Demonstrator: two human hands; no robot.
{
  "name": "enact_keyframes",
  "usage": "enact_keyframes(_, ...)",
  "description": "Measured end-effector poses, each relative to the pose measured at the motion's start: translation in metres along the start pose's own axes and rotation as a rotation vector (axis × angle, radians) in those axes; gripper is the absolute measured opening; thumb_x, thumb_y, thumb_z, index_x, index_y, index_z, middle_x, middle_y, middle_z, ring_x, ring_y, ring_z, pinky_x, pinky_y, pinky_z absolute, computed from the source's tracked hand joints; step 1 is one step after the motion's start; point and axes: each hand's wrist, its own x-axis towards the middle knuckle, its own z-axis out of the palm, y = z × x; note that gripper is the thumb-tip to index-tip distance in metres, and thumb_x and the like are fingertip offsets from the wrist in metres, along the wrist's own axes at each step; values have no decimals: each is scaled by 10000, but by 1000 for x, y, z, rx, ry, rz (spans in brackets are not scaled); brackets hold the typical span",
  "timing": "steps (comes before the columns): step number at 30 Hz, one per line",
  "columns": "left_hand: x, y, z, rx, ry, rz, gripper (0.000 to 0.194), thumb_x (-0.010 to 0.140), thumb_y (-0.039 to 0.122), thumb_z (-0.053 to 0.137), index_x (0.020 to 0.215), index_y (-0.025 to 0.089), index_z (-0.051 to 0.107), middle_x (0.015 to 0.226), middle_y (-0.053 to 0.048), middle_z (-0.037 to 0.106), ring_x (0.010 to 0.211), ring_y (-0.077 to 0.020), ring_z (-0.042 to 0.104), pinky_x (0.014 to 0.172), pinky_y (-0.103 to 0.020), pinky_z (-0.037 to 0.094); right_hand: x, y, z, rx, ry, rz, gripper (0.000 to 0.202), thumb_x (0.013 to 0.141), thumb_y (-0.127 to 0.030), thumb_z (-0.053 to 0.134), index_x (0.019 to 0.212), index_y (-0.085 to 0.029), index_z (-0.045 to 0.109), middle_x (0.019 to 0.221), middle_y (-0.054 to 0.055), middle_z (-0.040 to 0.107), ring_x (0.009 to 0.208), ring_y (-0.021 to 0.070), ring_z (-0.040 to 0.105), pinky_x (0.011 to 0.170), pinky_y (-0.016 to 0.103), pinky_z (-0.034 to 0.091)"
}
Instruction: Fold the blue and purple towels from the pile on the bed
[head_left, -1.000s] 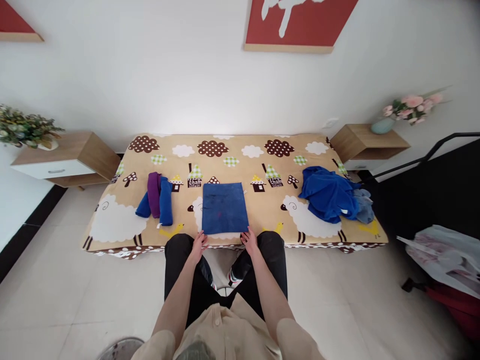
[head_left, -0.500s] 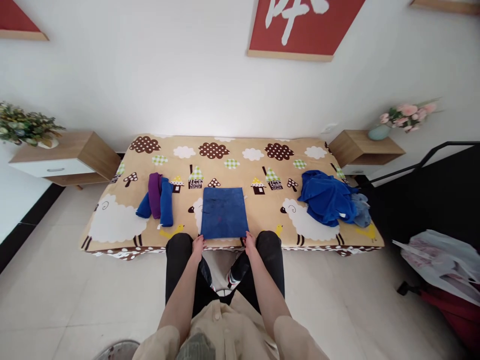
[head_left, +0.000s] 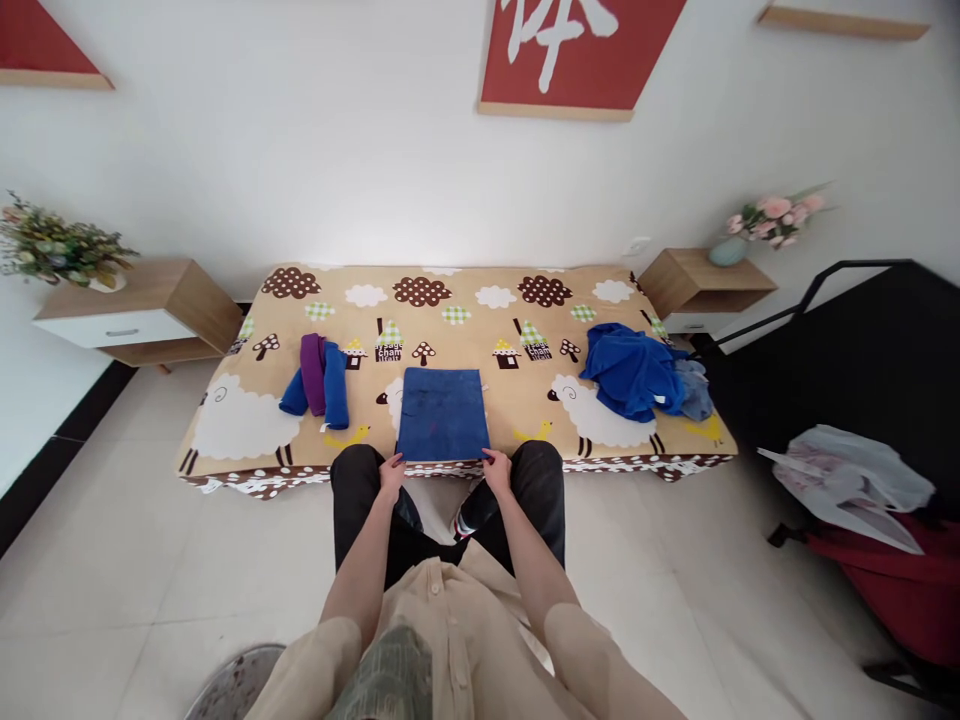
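A blue cloth (head_left: 442, 415) lies flat, as a near square, at the front edge of the bed. My left hand (head_left: 391, 474) pinches its near left corner, and my right hand (head_left: 497, 470) pinches the near right corner. To the left rest rolled cloths, a purple one (head_left: 313, 373) between blue ones (head_left: 336, 386). Over on the right is a crumpled heap of blue cloths (head_left: 630, 372), with a grey-blue cloth (head_left: 693, 390) at its right side.
A patterned bedspread (head_left: 480, 325) covers the low bed. Wooden nightstands with flowers stand at left (head_left: 165, 295) and right (head_left: 675, 280). At the far right are a black frame, a white plastic bag (head_left: 855, 475) and a red item (head_left: 892, 560).
The view has shifted slightly. Both hands still hold the near corners of the blue cloth, which lies much as before.
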Motion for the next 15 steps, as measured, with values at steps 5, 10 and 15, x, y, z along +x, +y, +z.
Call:
enact_keyframes(5,-2,1,-3,22,-41,14,413,823,-25,684,1214,94,751,970,-126,775,768,-161,737,732,-259,596,3,-2,-3,15,22,1,275,666,-83,595,774,-200,819,914,104,817,965,276,761,1111,439,514)
enact_keyframes(10,-1,3,-2,39,-53,65,412,799,-24,694,1179,120,758,1014,-131,774,848,-199,760,799,-322,622,8,-5,0,74,48,8,245,662,-86,613,746,-233,790,798,44,781,833,254,727,1046,436,550)
enact_keyframes(15,9,7,3,102,-23,167,389,748,-17,709,1099,137,774,942,-101,765,886,-215,759,888,-367,620,15,-6,5,114,88,-5,199,672,-101,644,765,-212,779,897,59,749,900,242,696,1057,413,533)
